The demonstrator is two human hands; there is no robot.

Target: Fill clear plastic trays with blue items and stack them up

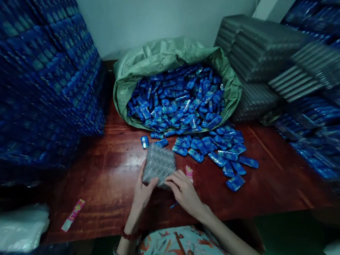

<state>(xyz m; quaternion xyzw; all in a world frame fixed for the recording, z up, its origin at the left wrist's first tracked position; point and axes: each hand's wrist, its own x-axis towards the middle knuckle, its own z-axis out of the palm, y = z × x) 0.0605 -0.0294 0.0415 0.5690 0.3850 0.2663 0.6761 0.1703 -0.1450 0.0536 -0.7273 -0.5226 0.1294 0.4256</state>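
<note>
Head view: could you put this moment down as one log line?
left hand: holds clear tray | right hand: on tray's near edge | blue packets: loose on table | green sack: open

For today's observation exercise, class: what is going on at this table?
A person holds a clear plastic blister tray with both hands, left hand and right hand, over a reddish wooden table. Small blue packets spill from an open green sack beyond it. Stacked empty trays stand to the right.
</note>
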